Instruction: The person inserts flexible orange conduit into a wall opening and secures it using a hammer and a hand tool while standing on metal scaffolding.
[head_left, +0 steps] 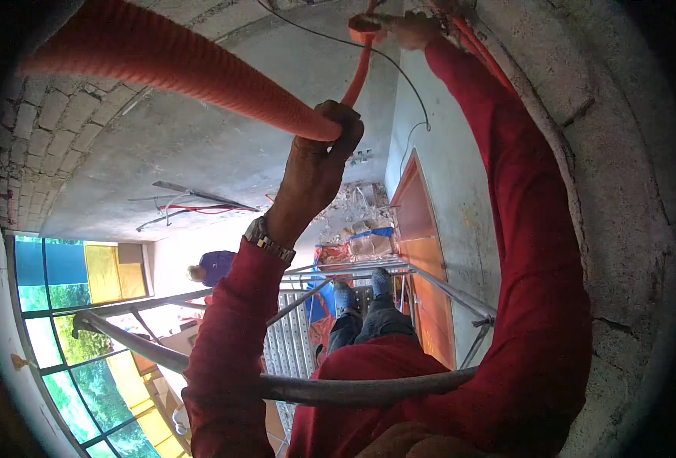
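Observation:
An orange corrugated conduit (193, 69) runs in from the upper left, large and close. My left hand (315, 164) is closed around it, with a metal-banded watch on the wrist. Beyond that fist, a thinner-looking length of orange conduit (358, 76) continues upward to a round orange piece (364, 27) with a dark opening. My right arm is stretched high along the wall. At its end my right hand (414, 32) reaches the round piece, its fingers dark and too small to show their grip. More orange conduits (481, 49) lie along the wall beside that hand.
I stand on a perforated metal scaffold platform (286, 359) inside a tubular guardrail (368, 388). A thin black cable (399, 67) hangs near the wall. Below are a wooden door (422, 252), rubble (345, 210) and a person in dark blue (217, 266). Windows (78, 336) line the left.

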### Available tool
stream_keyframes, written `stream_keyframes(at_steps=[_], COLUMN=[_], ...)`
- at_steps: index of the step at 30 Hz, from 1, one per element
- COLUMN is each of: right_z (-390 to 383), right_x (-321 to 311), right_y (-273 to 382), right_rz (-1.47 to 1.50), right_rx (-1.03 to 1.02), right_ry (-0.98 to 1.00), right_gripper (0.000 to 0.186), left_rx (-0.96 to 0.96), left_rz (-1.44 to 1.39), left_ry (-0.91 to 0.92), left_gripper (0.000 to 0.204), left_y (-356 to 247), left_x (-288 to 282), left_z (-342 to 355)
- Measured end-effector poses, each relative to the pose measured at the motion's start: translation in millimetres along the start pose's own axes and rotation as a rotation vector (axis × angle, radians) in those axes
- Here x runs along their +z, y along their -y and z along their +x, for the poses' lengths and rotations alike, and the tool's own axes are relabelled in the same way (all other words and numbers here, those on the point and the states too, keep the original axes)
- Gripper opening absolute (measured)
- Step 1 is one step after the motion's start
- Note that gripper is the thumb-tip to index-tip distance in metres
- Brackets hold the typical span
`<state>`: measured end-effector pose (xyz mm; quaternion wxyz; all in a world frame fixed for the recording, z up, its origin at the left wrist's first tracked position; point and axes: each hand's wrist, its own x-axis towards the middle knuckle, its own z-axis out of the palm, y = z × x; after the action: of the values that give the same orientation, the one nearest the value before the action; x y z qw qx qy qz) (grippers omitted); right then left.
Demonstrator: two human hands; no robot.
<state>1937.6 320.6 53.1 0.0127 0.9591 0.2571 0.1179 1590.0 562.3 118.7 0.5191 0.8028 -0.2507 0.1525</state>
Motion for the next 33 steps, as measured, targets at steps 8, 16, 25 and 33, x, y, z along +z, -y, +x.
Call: stream_keyframes(at_steps=[8,16,25,33], right_z=[-54,-88,-109,-256], right_x=[48,42,60,284], right_y=[40,47,64,105], right_rz=[-0.404,-0.391,0.013,0.426], right_rx=[0.121,0.15,0.271,0.456], right_ry=[-0.224,-0.317,-0.221,0.066], right_gripper=[0.06,0.059,0.025,0.046], left_rx=[0.026,-0.168,-0.254,-0.277], left_rz=[-0.032,-0.064,-0.294,-0.35], left_ry=[0.018,0.092,-0.053,-0.036], left_gripper=[0.009,0.014,0.011,0.008], left_y=[23,7,-1,-1], left_x=[3,-1,10,6], left_z=[9,14,11,6])
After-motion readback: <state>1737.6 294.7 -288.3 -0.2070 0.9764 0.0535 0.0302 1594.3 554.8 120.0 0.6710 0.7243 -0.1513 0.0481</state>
